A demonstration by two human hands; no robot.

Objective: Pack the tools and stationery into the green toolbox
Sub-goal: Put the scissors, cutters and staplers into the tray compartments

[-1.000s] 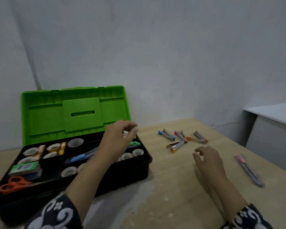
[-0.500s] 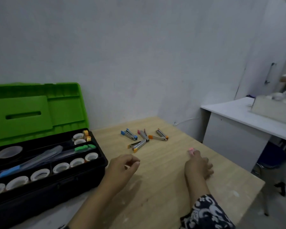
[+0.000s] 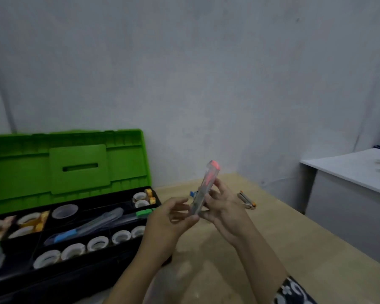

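Green toolbox (image 3: 68, 163) holds tape rolls (image 3: 97, 242) and clear cutters (image 3: 101, 220).

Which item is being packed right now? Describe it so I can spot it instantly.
Start at the open green toolbox on the wooden table, then look just right of it, where both hands meet above the table. The right hand and left hand hold a long clear-cased tool, tilted nearly upright. Its pink-red tip distinguishes it from the blue- and green-ended ones already in the box.

One green toolbox (image 3: 70, 170); five white tape rolls (image 3: 97, 243) along its front row; two hands (image 3: 226, 212); one pink-capped case (image 3: 204, 189); one orange-tipped stapler (image 3: 247, 200).
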